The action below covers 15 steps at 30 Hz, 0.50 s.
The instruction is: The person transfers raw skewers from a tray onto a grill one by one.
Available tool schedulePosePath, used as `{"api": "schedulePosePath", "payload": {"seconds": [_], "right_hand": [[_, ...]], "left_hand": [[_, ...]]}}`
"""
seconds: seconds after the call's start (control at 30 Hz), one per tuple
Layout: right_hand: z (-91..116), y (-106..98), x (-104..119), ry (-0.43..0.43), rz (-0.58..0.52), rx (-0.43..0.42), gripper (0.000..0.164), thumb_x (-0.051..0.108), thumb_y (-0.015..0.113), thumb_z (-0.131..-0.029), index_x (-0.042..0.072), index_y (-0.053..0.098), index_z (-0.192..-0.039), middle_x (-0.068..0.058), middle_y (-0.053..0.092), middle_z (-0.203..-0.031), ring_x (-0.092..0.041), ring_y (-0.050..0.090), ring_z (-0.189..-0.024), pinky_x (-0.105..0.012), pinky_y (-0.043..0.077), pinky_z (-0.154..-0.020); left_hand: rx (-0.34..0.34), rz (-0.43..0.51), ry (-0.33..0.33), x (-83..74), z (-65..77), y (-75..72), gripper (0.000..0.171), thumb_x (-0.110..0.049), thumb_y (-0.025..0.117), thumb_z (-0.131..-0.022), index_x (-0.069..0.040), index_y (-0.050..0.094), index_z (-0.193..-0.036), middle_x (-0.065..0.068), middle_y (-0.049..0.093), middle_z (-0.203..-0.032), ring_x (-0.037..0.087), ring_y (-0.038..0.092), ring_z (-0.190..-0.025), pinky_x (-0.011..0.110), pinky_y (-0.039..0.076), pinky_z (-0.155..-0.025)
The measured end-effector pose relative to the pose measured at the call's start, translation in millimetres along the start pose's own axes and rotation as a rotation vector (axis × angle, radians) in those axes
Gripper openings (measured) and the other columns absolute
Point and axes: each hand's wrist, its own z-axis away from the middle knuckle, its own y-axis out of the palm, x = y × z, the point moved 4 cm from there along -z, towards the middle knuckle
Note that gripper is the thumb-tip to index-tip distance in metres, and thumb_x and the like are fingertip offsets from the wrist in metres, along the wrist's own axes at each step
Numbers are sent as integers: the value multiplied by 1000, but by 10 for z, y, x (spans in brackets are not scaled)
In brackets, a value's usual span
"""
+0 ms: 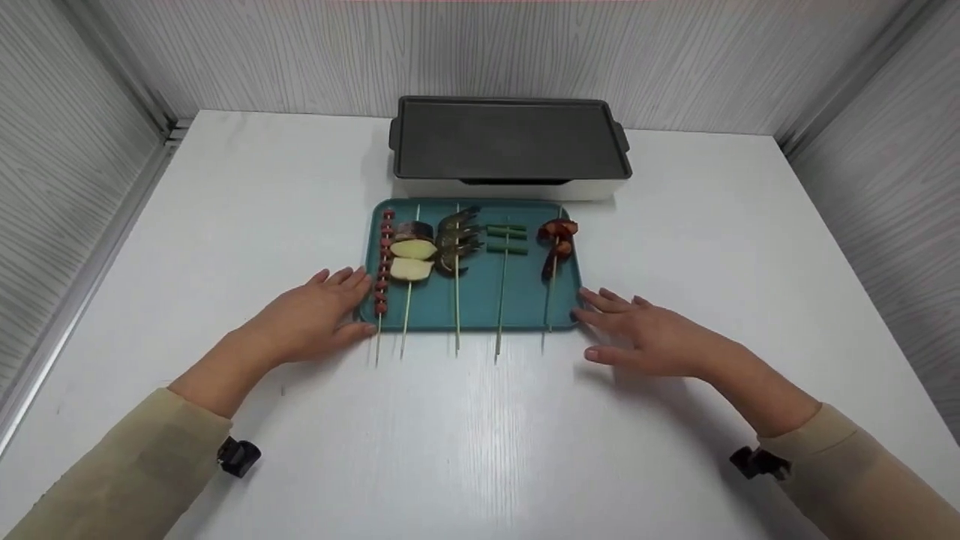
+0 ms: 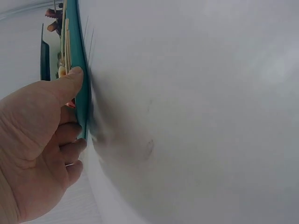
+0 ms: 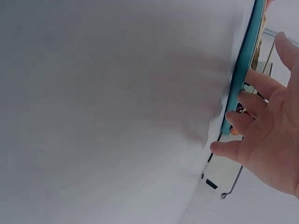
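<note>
A teal tray [image 1: 480, 304] lies on the white table between my two hands, with several wooden skewers side by side on it. From left to right these carry small reddish pieces [image 1: 383, 270], thick pale slices [image 1: 412, 268] with a dark piece above, shrimp [image 1: 450, 241], short green stalks [image 1: 507, 246] and dark red pieces [image 1: 559, 231]. My left hand [image 1: 319, 315] is at the tray's left edge, its thumb [image 2: 72, 84] against the rim in the left wrist view. At the right edge, my right hand [image 1: 649, 337] has its fingers spread, fingertips right at the rim, thumb apart from it.
Just behind the tray stands an electric griddle [image 1: 510, 139] with a dark flat plate and a white base. The skewer handles stick out over the tray's front edge. Pale wood-grain panels [image 1: 510, 52] enclose the table at the back and sides.
</note>
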Motion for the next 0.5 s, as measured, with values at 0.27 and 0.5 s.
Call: {"api": "schedulePosePath", "payload": {"seconds": [0.27, 0.5], "right_hand": [[84, -32, -142, 7, -10, -14, 79, 68, 48, -105, 20, 38, -166, -3, 21, -176, -33, 18, -162, -69, 19, -125], [161, -54, -256, 26, -31, -29, 76, 65, 50, -106, 18, 40, -165, -4, 23, -176, -36, 18, -161, -69, 19, -125]], "left_hand": [[-7, -6, 31, -136, -101, 3, 76, -39, 60, -109, 10, 34, -160, 26, 31, -168, 43, 29, -156, 56, 19, -129], [-1, -30, 47, -232, -193, 20, 76, -40, 59, -109, 10, 35, -160, 26, 32, -168, 42, 30, -156, 55, 19, -130]]}}
